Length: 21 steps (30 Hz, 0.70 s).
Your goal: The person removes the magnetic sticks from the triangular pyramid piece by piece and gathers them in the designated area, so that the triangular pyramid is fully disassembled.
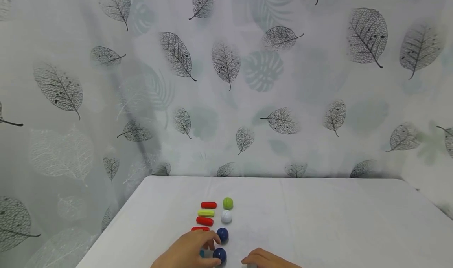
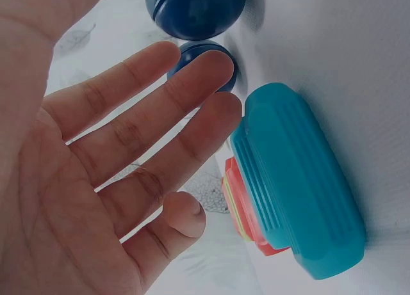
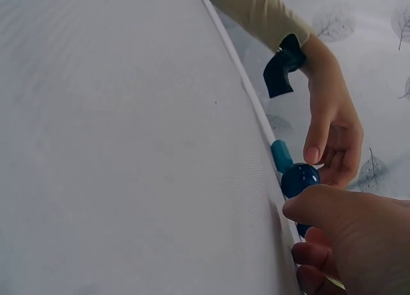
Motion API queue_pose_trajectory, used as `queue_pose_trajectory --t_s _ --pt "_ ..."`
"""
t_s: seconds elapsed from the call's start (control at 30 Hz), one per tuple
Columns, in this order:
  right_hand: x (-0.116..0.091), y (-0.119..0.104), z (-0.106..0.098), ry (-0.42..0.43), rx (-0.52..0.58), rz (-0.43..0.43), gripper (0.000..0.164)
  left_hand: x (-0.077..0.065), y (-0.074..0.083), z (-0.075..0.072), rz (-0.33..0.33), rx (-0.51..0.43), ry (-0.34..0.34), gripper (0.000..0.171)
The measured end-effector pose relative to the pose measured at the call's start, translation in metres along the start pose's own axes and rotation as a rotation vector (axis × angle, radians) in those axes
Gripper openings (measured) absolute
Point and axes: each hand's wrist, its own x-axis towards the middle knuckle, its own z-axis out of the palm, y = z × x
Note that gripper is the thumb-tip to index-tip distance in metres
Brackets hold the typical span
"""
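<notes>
My left hand point(image 1: 192, 249) hovers over the near end of two lines of small pieces, fingers spread and slightly bent. In the left wrist view its palm holds nothing, and the fingertips come close to a teal ridged block point(image 2: 304, 186). Its thumb overlaps the near dark blue ball point(image 1: 219, 254) in the head view; the index finger reaches beside the farther dark blue ball point(image 1: 222, 234). My right hand point(image 1: 267, 259) hangs low over the table to the right of the balls, fingers loosely bent and holding nothing.
Beyond the blue balls sit a white ball point(image 1: 226, 216) and a green ball point(image 1: 228, 203). To their left lie a red block point(image 1: 209, 205), a yellow-green block point(image 1: 206, 213) and further red blocks point(image 1: 205, 221), one partly behind my left hand. A leaf-print curtain point(image 1: 226, 103) surrounds the white table point(image 1: 318, 221).
</notes>
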Motion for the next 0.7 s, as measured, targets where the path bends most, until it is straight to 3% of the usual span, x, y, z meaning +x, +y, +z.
queue_pose_trajectory --t_s 0.33,0.5,0.7 --pt "-0.001 0.0 -0.012 -0.075 0.086 0.074 0.038 -0.002 0.008 -0.004 0.052 0.026 -0.001 0.029" --pt "0.0 0.001 -0.02 -0.116 0.172 0.115 0.036 -0.002 0.01 -0.006 0.116 0.04 0.049 0.028" --pt "-0.008 -0.001 -0.033 -0.049 0.233 0.103 0.036 0.0 0.01 -0.007 0.225 0.066 0.152 0.029"
